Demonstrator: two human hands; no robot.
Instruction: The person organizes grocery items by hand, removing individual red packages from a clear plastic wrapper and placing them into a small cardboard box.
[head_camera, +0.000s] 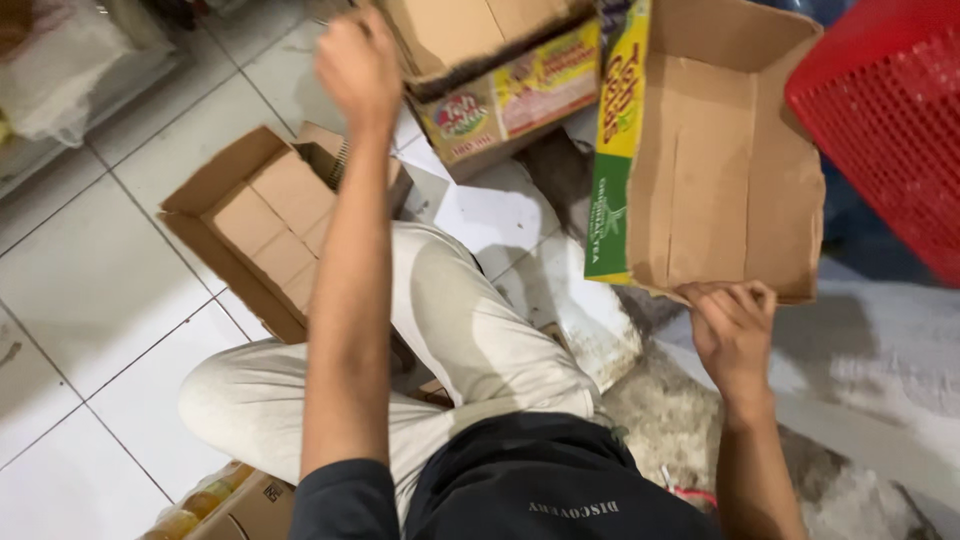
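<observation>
The right hand (735, 330) grips the lower edge of an opened-out carton (725, 160), fingers (745, 298) curled over the cardboard rim so the box hangs tilted, its plain brown inside facing the camera and a green and yellow printed flap (612, 150) along its left side. The left hand (358, 65) is raised high, closed into a loose fist just beside the corner of a second box (500, 75), a printed carton with its top flaps open; whether the fingers actually pinch a flap there cannot be told, as the hand is blurred and seen from behind. The person sits on a white tiled floor (90, 300) with legs in pale trousers (450, 330) folded underneath, and the left forearm crosses in front of a third, flattened carton (265, 225) that lies open on the tiles to the left, its inner flaps showing. A red plastic basket (890, 120) with a mesh wall stands just right of the held carton, near its upper corner. Below the right hand the floor is grey and stained. At the bottom left, the corner of another box holds bottles of yellow liquid (195, 505). A white sack (60, 60) rests at the top left.
</observation>
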